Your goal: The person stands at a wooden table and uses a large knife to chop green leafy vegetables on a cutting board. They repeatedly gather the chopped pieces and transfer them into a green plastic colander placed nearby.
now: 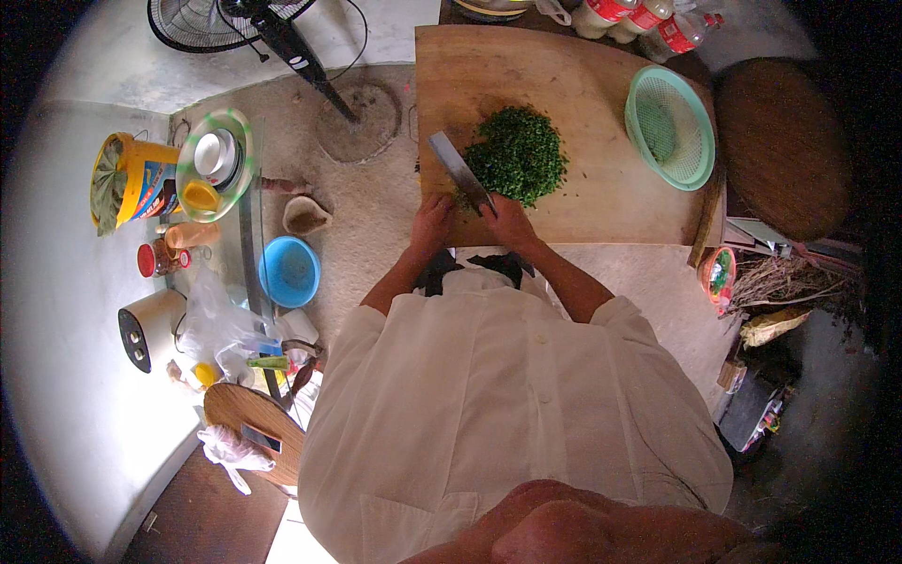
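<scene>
A heap of finely chopped green leaves (520, 156) lies on a large wooden board (599, 92). My right hand (509, 221) grips the handle of a cleaver (458, 168), whose blade slants up and to the left along the heap's left edge. At the board's near edge, left of the cleaver, is my left hand (432, 220), its fingers bent down near the wood; whether it holds anything is hidden. Small green bits are scattered around the heap and beside the blade.
A green plastic colander (669, 128) stands at the board's right side. Plastic bottles (609, 13) are beyond its far edge. On the floor to the left are a blue basin (289, 271) and a standing fan (303, 60). A glass shelf (250, 247) bears bowls, jars and bags.
</scene>
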